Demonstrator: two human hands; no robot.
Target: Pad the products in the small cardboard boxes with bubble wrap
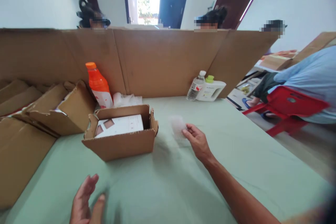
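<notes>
My right hand reaches out over the pale green table and pinches a small clear plastic bag, which is blurred. It sits just right of an open cardboard box that holds a white carton with brown squares. My left hand hovers low at the near edge, fingers apart, holding nothing.
An orange drink bottle and crumpled white plastic stand behind the box. A clear water bottle and a white jug with green cap lean on the cardboard wall. Flattened cartons lie left. People sit beyond; a red chair is at right.
</notes>
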